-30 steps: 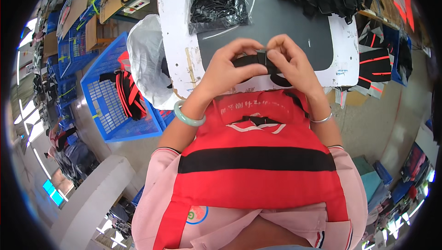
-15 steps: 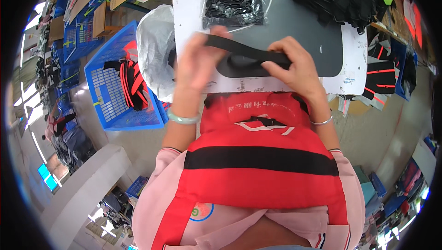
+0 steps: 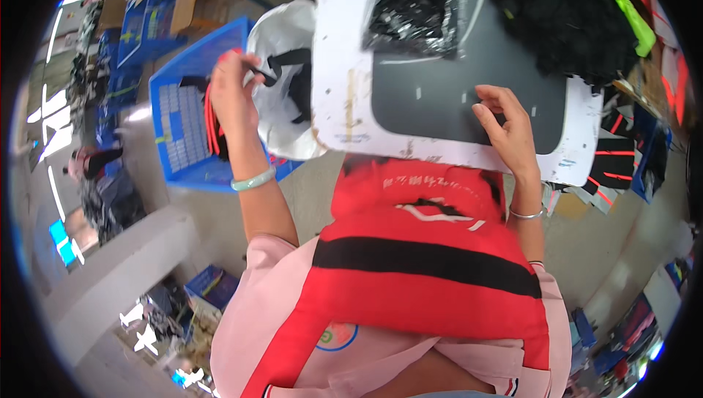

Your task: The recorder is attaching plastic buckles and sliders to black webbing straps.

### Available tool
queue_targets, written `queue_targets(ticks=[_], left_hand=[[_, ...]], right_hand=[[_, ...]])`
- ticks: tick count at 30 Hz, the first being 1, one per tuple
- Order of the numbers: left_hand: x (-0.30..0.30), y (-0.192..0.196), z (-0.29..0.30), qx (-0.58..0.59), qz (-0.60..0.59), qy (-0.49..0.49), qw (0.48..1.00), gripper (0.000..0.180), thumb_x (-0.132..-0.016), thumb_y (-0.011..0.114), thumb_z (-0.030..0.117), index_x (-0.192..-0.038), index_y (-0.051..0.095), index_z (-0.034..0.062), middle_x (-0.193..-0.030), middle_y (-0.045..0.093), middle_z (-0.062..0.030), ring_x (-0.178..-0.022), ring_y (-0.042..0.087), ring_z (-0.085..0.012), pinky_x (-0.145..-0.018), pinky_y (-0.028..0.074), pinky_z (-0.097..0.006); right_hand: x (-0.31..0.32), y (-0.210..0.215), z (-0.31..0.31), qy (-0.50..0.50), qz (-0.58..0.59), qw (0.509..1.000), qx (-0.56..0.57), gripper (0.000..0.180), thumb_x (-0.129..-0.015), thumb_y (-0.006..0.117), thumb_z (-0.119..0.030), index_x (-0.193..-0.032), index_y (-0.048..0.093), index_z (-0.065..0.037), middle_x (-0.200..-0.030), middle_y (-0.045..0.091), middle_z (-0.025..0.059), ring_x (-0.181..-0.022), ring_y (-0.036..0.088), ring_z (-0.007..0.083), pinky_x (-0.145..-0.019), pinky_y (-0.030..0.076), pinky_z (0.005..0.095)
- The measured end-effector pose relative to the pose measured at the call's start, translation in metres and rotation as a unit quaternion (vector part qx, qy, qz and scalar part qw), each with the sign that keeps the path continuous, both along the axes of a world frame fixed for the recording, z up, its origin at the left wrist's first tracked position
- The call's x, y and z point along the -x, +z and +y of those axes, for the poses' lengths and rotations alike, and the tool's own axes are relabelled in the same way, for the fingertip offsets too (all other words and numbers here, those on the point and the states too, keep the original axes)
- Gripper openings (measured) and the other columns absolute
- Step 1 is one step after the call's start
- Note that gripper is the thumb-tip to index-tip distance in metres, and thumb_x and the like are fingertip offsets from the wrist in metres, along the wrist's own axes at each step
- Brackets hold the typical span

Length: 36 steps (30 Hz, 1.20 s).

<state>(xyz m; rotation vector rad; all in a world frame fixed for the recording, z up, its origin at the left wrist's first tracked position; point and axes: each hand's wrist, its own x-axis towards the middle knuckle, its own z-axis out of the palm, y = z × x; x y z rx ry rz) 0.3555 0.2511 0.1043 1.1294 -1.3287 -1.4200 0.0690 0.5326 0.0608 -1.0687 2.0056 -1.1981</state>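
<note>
My left hand (image 3: 233,98) is out over the white plastic bag (image 3: 277,116) at the table's left edge. A black strap (image 3: 265,76) hangs from its fingertips, the fingers bent around its end. More black strap (image 3: 299,90) lies inside the bag. My right hand (image 3: 507,128) hovers near the front of the table, over the dark grey mat (image 3: 439,109). Its fingers are loosely bent, the thumb apart from them, with nothing between. Farther back on the mat lies a clear plastic bag of small black pieces (image 3: 414,21).
A large heap of black straps (image 3: 564,21) covers the table's far right, with a neon yellow strip (image 3: 635,28) beside it. Left of the bag stands a blue plastic basket (image 3: 176,123) holding black and red pieces. Striped black and red pieces (image 3: 614,156) lie beyond the table's right edge.
My left hand has moved left off the table to the white bag, taking the black strap along. My right hand has let go of the strap. The view has shifted left.
</note>
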Motion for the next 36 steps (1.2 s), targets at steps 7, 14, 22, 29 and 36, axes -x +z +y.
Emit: queue_targets(ticks=[7, 14, 22, 29, 36], left_hand=[[0.028, -0.087, 0.037, 0.057, -0.166, -0.097, 0.98, 0.016, -0.087, 0.062, 0.015, -0.097, 0.062, 0.0026, -0.117, 0.057, -0.0143, -0.101, 0.057, -0.0214, -0.087, 0.045, -0.03], [0.136, -0.05, 0.094, 0.195, -0.167, -0.333, 0.907, 0.011, -0.083, 0.064, 0.01, -0.089, 0.062, 0.0003, -0.104, 0.063, -0.0131, -0.093, 0.06, -0.0205, -0.082, 0.046, -0.029], [0.185, -0.036, 0.12, 0.066, -0.091, -0.415, 0.903, 0.022, -0.086, 0.064, 0.016, -0.1, 0.061, -0.0008, -0.099, 0.062, -0.0091, -0.085, 0.06, -0.0124, -0.076, 0.048, -0.026], [0.221, -0.052, 0.14, -0.133, 0.055, -0.413, 0.899, 0.021, -0.087, 0.062, 0.013, -0.102, 0.062, -0.0022, -0.106, 0.06, -0.0066, -0.08, 0.06, -0.012, -0.068, 0.05, -0.025], [0.145, -0.058, 0.163, -0.039, -0.112, -0.431, 0.894, 0.011, -0.086, 0.062, 0.009, -0.092, 0.06, -0.0004, -0.081, 0.064, -0.0047, -0.072, 0.058, -0.0079, -0.062, 0.046, -0.022]], right_hand=[[0.069, -0.011, -0.017, -0.214, 0.071, 0.968, 0.11, 0.041, -0.089, 0.056, -0.015, -0.127, 0.048, -0.002, -0.115, 0.055, 0.0119, -0.083, 0.059, 0.015, -0.075, 0.047, 0.0258], [0.094, -0.003, -0.055, -0.232, -0.072, 0.958, 0.153, 0.054, -0.09, 0.055, -0.015, -0.137, 0.032, -0.002, -0.101, 0.061, 0.0166, -0.074, 0.064, 0.0176, -0.071, 0.052, 0.0279], [0.089, 0.006, -0.06, -0.249, -0.141, 0.928, 0.241, 0.053, -0.084, 0.061, -0.004, -0.128, 0.033, 0.003, -0.074, 0.058, 0.0046, -0.063, 0.058, 0.0094, -0.06, 0.05, 0.0221], [0.003, -0.024, -0.018, -0.119, -0.264, 0.943, 0.165, 0.049, -0.086, 0.06, -0.001, -0.13, 0.037, 0.0, -0.089, 0.059, 0.0058, -0.077, 0.06, 0.0084, -0.069, 0.048, 0.0207], [0.01, 0.001, -0.001, -0.059, -0.408, 0.892, 0.184, 0.029, -0.097, 0.045, -0.019, -0.117, 0.049, 0.001, -0.095, 0.062, 0.0116, -0.092, 0.06, 0.0212, -0.089, 0.046, 0.0357]])
